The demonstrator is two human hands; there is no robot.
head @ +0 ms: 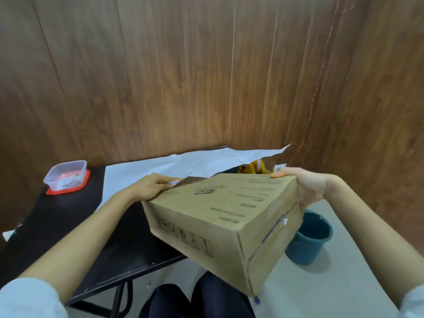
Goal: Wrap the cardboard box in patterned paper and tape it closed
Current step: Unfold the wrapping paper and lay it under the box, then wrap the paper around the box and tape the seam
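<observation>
The cardboard box (220, 216), plain brown with dark printing on its top and near side, is held in the air, tilted, over the near right corner of the black table (68, 226) and the person's knees (195, 299). The left hand (149, 188) grips its far left corner, fingers curled along the edge, with the lifted edge of the patterned paper (179, 166) at the fingertips. The right hand (307, 189) clasps the far right end, thumb on top and palm against the end face; its other fingers are hidden. The paper lies white side up on the table beyond the box, a bit of yellow pattern showing under its raised corner. At the table's far left stands a clear plastic container (66, 176) on a red lid. A blue bucket (312, 237) sits on the floor to the right, wood-panelled wall (206, 76) behind.
</observation>
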